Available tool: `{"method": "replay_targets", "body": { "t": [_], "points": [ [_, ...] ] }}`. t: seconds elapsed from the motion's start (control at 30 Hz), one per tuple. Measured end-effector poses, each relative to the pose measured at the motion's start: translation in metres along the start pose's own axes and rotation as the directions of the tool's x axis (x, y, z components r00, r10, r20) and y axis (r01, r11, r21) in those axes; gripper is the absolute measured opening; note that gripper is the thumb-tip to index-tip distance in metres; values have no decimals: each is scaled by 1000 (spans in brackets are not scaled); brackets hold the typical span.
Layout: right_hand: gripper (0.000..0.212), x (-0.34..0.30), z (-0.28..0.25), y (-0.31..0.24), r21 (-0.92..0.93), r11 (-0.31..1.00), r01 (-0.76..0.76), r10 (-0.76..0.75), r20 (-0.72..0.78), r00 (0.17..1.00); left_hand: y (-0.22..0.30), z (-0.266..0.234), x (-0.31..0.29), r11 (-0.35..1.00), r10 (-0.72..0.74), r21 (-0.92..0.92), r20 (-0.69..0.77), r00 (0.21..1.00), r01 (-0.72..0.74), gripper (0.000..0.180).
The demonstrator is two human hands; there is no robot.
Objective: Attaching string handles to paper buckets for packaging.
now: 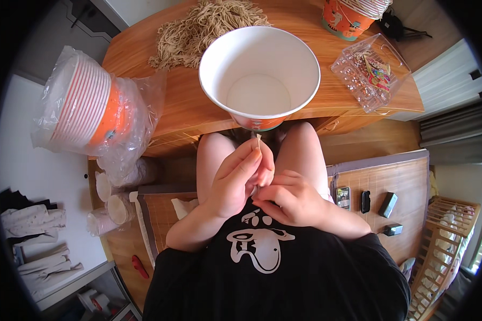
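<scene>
In front of my chest, my left hand (pixel 235 179) is closed with its thumb pressed against the fingers. A short beige cord end (pixel 258 138) pokes up from that pinch. Just to the right and lower, my right hand (pixel 289 199) is closed, its fingertips meeting the base of my left hand. A pale bit shows between the two hands, but the fingers hide most of it. Beyond them stands a large white-lined paper bucket (pixel 260 69) at the table's front edge, its inside facing up. A tangled heap of beige cords (pixel 198 32) lies behind it.
A plastic-wrapped stack of orange buckets (pixel 85 107) stands at the table's left. On the right of the wooden table (pixel 326 80) are a clear box of small colourful pieces (pixel 372 72) and another bucket stack (pixel 353 16). A phone (pixel 343 198) lies on the mat behind me.
</scene>
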State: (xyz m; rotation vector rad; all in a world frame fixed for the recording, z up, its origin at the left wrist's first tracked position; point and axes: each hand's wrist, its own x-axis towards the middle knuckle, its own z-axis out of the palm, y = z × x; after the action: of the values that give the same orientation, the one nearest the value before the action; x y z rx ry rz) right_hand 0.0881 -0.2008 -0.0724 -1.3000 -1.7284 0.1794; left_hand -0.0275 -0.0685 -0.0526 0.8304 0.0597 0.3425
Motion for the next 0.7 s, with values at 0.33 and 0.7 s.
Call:
{"method": "replay_targets", "body": {
  "t": [0.33,0.7],
  "points": [
    [38,42,-54,4,14,989,-146,145,-223,964,12,5,-3,955,-174,249,46,984,158,34],
    [14,42,-58,3,-334,938,-90,26,-192,981,13,19,2,595,165,800,-21,986,-83,18]
  ]
}}
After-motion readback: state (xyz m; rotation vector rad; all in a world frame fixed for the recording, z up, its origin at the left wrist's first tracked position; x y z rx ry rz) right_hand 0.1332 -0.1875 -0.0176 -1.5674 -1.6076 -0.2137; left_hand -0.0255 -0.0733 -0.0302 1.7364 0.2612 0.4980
